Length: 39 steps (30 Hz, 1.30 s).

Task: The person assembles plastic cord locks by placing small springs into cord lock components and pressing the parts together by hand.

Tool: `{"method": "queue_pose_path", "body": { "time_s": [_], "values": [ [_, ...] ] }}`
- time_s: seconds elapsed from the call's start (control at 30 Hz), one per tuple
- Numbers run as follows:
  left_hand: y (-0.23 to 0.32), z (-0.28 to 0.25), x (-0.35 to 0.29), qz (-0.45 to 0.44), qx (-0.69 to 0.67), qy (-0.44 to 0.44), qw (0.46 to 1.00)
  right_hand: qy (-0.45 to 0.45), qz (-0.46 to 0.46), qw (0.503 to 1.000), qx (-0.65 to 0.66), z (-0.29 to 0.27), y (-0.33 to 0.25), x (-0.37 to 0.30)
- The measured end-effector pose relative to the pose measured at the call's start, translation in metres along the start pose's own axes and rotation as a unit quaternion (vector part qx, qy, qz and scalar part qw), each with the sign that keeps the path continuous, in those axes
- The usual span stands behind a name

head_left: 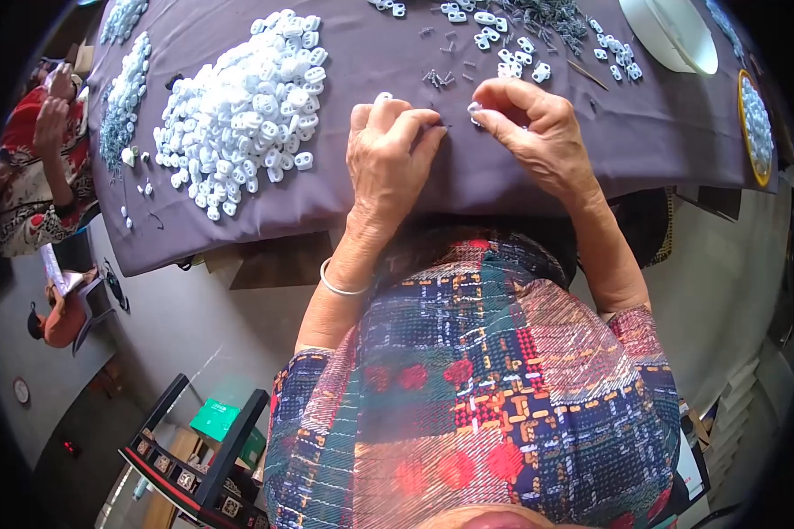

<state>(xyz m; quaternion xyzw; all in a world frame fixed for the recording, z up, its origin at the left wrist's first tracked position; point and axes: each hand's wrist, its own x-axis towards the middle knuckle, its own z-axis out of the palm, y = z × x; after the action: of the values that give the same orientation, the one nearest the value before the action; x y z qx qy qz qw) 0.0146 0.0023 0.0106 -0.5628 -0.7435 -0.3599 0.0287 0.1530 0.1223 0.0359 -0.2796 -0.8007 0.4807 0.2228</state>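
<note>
Over the near edge of the cloth-covered table, both bare hands are raised, a little apart. The right hand has thumb and fingers pinched on a small white piece, mostly hidden by the fingertips. The left hand has thumb and forefinger together on a tiny dark bit, too small for me to make out. Such fingertip grips probably suit parts this small, and holding both in front of the body likely makes them easier to see.

The big white heap lies toward the left edge, within easy reach of the left hand, I'd judge. Loose grey pins lie just beyond the hands, perhaps spread so they can be picked singly. Loose white pieces and a thin stick lie close beyond the right knuckles, where a sweep could scatter them. A white tub stands farther right; a yellow-rimmed basket sits at the right edge.
</note>
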Motion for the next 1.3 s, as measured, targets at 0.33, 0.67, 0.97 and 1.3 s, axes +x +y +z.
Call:
{"method": "queue_pose_path", "body": {
  "time_s": [0.33, 0.67, 0.97, 1.3],
  "values": [
    [0.014, -0.015, 0.004, -0.342, -0.454, -0.046, 0.821, -0.042, 0.127, 0.961, 0.244, 0.002, -0.006, -0.011],
    [0.013, -0.013, -0.005, -0.38, -0.57, -0.004, 0.729, -0.014, 0.15, 0.96, 0.236, 0.019, -0.013, -0.013],
    [0.015, -0.01, -0.007, -0.37, -0.553, 0.011, 0.746, -0.009, 0.142, 0.967, 0.209, 0.023, -0.013, -0.013],
    [0.02, -0.006, -0.009, -0.377, -0.521, 0.032, 0.765, -0.011, 0.14, 0.971, 0.193, 0.026, -0.007, -0.014]
  ]
}}
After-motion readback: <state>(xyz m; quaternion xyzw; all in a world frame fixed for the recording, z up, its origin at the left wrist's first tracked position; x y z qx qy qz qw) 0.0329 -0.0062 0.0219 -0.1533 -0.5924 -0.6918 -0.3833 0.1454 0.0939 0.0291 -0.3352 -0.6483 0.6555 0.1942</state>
